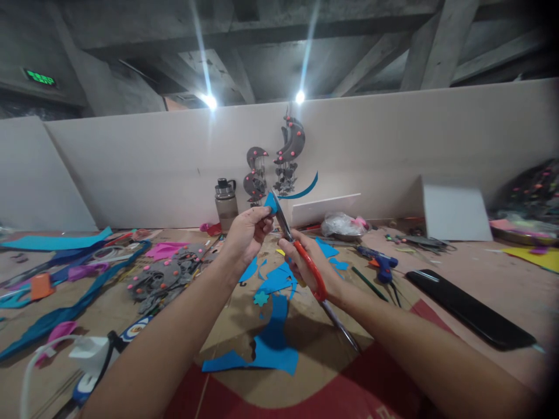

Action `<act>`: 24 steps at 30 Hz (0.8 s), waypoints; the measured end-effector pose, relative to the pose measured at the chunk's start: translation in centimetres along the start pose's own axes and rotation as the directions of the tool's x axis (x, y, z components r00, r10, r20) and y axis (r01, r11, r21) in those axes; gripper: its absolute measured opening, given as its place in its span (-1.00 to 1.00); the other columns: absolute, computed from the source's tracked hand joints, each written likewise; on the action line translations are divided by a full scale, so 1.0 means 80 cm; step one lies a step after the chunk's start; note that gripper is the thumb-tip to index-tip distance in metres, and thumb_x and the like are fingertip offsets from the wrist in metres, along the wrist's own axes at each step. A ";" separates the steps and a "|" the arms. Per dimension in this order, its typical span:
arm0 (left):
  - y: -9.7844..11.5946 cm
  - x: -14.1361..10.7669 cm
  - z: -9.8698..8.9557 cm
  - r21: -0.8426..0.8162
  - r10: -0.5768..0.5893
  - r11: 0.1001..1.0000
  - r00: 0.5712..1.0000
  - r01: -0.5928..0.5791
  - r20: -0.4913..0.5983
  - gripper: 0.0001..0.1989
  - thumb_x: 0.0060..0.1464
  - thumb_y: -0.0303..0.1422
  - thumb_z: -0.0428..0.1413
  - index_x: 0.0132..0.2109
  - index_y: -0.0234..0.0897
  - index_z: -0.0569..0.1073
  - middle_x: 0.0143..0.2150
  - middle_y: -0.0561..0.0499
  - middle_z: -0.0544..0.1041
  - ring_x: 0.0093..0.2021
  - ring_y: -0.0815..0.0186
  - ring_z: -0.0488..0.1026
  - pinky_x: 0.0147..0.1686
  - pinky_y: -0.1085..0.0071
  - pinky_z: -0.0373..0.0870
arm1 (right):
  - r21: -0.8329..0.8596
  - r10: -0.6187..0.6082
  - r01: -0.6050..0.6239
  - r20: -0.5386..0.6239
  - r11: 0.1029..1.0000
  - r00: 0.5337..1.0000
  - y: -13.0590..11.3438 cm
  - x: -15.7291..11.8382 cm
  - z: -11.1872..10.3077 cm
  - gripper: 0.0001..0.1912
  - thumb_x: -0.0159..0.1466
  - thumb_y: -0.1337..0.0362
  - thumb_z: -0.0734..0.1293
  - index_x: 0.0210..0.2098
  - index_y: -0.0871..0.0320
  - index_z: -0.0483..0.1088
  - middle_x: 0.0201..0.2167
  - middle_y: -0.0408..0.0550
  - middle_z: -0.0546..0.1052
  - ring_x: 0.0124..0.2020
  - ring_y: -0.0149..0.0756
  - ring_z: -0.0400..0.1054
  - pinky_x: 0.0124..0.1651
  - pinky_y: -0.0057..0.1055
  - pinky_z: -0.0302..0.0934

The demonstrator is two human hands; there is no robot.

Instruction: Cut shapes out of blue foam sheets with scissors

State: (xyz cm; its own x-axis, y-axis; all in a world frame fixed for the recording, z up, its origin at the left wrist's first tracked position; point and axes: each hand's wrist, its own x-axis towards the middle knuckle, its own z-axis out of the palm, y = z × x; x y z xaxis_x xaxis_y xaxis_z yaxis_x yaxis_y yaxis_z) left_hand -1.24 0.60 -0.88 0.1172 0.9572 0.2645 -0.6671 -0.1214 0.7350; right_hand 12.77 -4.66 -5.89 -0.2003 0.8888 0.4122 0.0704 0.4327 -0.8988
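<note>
My left hand [252,231] pinches a small blue piece [271,202] between thumb and fingers, held up above the table. Wrapped round the handles of red-handled scissors [311,269] is my right hand [312,256]; their blades point up and lie against the right side of the blue piece. Below my hands, several blue offcuts [276,278] lie on brown cardboard, with a small light-blue flower shape [261,298] beside them. Nearer to me lies a larger cut blue sheet [273,344].
Behind stand a bottle [226,203] and grey moon ornaments [292,139] against a white board [174,169]. To the right are a blue glue gun [384,266], a green stick [369,284] and a black phone-like slab [469,308]. Grey pieces with pink dots [163,279] and a power strip lie left.
</note>
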 end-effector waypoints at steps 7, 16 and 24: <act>0.003 0.000 0.000 0.016 -0.002 1.000 1.000 0.002 0.002 -0.89 -0.15 -0.58 0.24 -0.50 -0.39 0.45 -0.54 0.04 0.48 -0.57 0.55 0.36 -0.55 0.65 0.28 | 0.004 0.012 -0.012 -0.003 1.000 1.000 0.001 0.002 0.000 -0.59 0.28 -0.12 0.29 -0.29 0.12 0.25 -0.57 -0.28 0.14 -0.62 -0.52 0.01 -0.61 -0.55 -0.10; 0.017 0.003 -0.005 0.102 -0.032 0.994 0.999 0.029 0.026 -0.89 -0.20 -0.58 0.24 -0.52 -0.40 0.44 -0.59 0.08 0.42 -0.60 0.56 0.33 -0.58 0.66 0.27 | -0.028 0.021 -0.021 0.003 0.999 1.000 0.000 0.002 -0.001 -0.59 0.26 -0.12 0.30 -0.32 0.12 0.24 -0.56 -0.28 0.15 -0.62 -0.54 0.02 -0.61 -0.56 -0.12; 0.017 0.003 -0.004 0.108 -0.043 0.993 0.999 0.040 0.029 -0.89 -0.19 -0.58 0.24 -0.51 -0.41 0.44 -0.58 0.07 0.43 -0.60 0.57 0.32 -0.58 0.67 0.28 | 0.027 0.049 -0.049 0.023 0.998 0.999 0.002 0.002 0.001 -0.62 0.27 -0.09 0.30 -0.29 0.10 0.23 -0.59 -0.31 0.13 -0.65 -0.53 0.02 -0.64 -0.56 -0.12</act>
State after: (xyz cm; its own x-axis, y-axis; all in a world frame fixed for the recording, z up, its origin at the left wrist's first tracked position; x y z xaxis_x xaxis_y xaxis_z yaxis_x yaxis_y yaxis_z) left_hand -2.40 0.76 -0.01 0.1675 0.9535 0.2507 -0.5789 -0.1108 0.8079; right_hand 12.70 -4.44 -6.01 -0.2187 0.9052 0.3643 0.0540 0.3840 -0.9217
